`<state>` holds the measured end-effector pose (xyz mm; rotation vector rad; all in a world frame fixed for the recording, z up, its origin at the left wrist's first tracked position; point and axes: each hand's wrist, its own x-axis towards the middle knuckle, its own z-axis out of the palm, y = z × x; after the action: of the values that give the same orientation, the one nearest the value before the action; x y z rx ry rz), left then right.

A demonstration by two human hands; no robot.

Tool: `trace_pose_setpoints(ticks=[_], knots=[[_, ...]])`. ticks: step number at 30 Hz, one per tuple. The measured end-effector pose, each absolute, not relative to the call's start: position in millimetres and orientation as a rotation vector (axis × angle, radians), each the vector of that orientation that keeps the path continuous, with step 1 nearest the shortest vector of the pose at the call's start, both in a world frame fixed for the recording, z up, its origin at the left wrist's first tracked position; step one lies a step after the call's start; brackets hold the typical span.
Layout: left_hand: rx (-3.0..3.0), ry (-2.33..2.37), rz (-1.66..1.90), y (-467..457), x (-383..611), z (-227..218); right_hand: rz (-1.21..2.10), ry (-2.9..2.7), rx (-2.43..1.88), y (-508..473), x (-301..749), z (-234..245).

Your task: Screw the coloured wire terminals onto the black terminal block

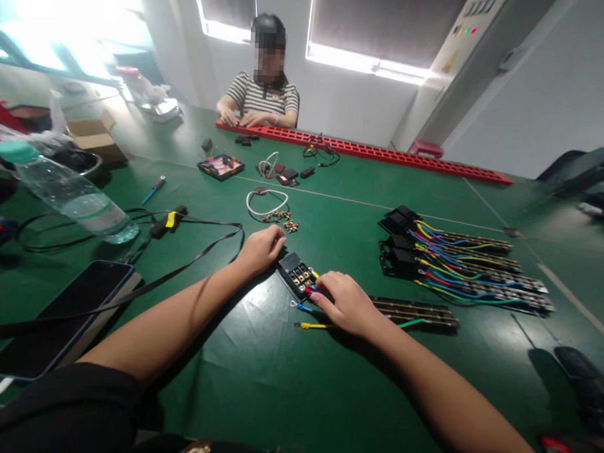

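Observation:
A small black terminal block [296, 274] with brass contacts lies on the green table [255, 385]. My left hand [262, 247] rests just beyond it, fingers curled, fingertips at its far corner. My right hand [345, 302] is closed in a pinch on a red-tipped wire [310, 290] at the block's near side. Blue [302, 308] and yellow [313, 326] wire ends lie loose beside it. A braided wire harness [418, 313] runs rightward from under my right hand.
Several finished black blocks with coloured harnesses [455, 266] lie at right. A water bottle [68, 193], a phone [62, 319], black cables [196, 225] and a white loop with brass parts [273, 208] sit left. Across, a person in a striped shirt [261, 98] works at a long red rail [365, 150].

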<state>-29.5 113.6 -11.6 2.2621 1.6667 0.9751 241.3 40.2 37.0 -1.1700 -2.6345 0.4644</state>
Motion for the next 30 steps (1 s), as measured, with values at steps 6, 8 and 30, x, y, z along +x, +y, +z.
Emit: trace_pose_setpoints(ticks=[6, 8, 30], knots=[[2.275, 1.630, 0.947, 114, -29, -9, 0.495, -2.629, -1.162, 42, 240, 38], [2.280, 1.626, 0.948, 115, -29, -9, 0.491, -2.644, -1.159, 43, 240, 40], [2.332, 1.491, 1.006, 118, -32, -13, 0.375, -2.670, -1.145, 49, 238, 39]])
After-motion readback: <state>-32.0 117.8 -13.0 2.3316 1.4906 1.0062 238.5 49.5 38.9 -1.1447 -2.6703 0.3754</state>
